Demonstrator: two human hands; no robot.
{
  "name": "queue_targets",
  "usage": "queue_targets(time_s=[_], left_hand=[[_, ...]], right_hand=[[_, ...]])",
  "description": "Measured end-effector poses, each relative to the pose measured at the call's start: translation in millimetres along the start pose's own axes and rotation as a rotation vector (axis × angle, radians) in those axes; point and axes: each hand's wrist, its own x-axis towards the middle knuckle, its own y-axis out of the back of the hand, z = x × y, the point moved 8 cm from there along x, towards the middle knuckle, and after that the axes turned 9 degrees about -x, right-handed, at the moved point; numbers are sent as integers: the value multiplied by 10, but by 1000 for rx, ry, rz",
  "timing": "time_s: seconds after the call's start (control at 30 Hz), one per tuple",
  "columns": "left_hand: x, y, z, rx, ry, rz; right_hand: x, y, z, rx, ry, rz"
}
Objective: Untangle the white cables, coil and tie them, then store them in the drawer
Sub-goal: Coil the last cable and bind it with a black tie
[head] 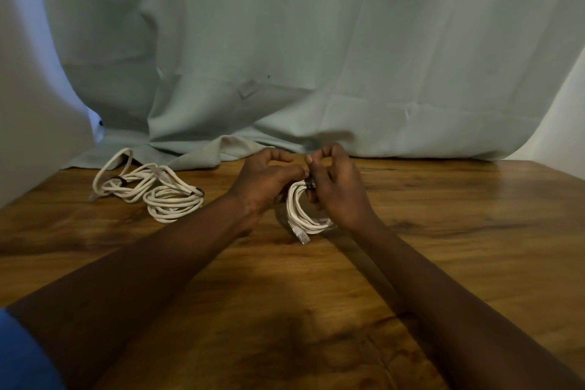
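Note:
A coiled white cable (299, 214) hangs between my hands just above the wooden table (443, 231), its clear plug (302, 236) pointing down. A black tie (309, 184) wraps the top of the coil. My left hand (266, 182) pinches the coil from the left. My right hand (335, 184) grips the coil and the tie from the right, fingertips meeting the left hand's. Two more white cable coils (152, 190) lie on the table to the left, each with a dark tie around it. No drawer is in view.
A pale green cloth (316, 57) hangs behind the table and spills onto its far edge. A white surface (31, 104) stands at the left. Bare wood spreads in front of and to the right of my hands.

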Motion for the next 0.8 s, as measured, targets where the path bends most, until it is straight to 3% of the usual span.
queue_targets(time_s=[0.17, 0.3, 0.5, 0.7, 0.8], left_hand=[[-16, -67, 95, 181, -120, -83], [-44, -120, 96, 180, -103, -147], [-74, -187, 84, 319, -130, -218], [-92, -174, 74, 365, -182, -175], [-117, -236, 138, 458, -271, -239]], right_hand=[[20, 60, 31, 55, -22, 18], [50, 116, 60, 46, -10, 81], [64, 240, 104, -169, 2, 218], [70, 186, 119, -244, -19, 179], [79, 202, 141, -203, -50, 172]])
